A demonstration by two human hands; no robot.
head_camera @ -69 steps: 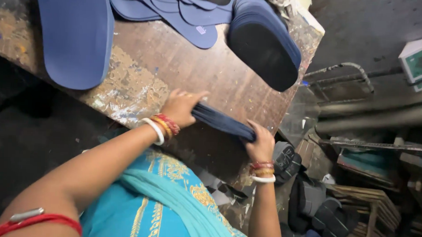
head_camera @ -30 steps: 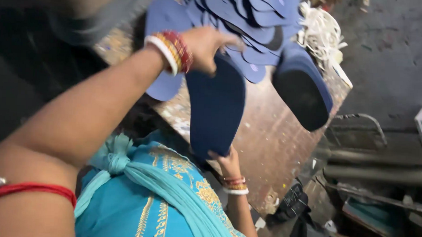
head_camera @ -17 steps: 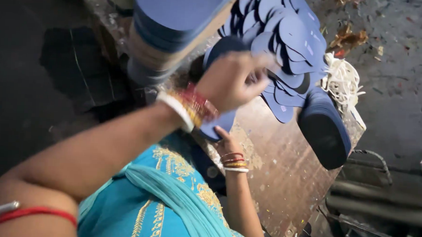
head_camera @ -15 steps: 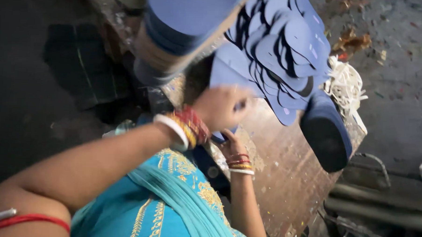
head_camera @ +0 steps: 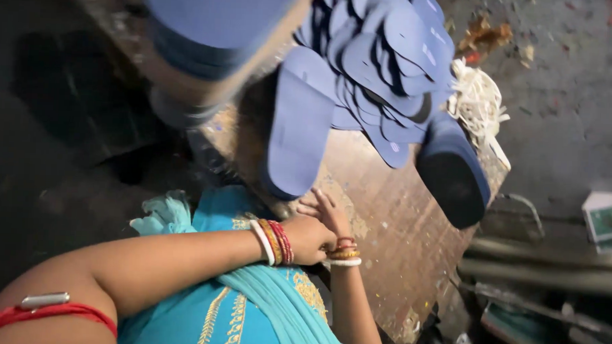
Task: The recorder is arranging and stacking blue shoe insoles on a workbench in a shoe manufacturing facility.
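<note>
One view only, head camera, looking down. Left hand (head_camera: 308, 238) at lower centre, fingers curled in, knuckles against the bangled wrist of the other arm; nothing seen in its grip, though the palm side is hidden. Right hand (head_camera: 326, 209) just above it, fingers loosely spread and empty, tips resting on the wooden table (head_camera: 392, 236) near the heel end of the long blue sole (head_camera: 297, 131); touching it or just short, cannot tell.

Sole flat on the table, centre of frame, running up toward the fan of blue soles (head_camera: 384, 66) at upper centre and partly tucked under its edge.

Step in hand, as judged: sole set down flat, both hands off it and close to the body, so a pause between handlings. Any further move on that sole likely calls for a reach up-frame and a grip at the near end, without dragging the overlapped fan along.

Containers: none proper.
- Tall stack of blue soles (head_camera: 215, 47) at upper left, close to the lens and blurred.
- Dark-edged blue stack (head_camera: 455, 170) at right of centre, near the table's edge.
- White strap bundle (head_camera: 478, 103) beside it, at upper right.
- Small white box with green face (head_camera: 606, 216) at far right, off the table; contents not visible.
</note>
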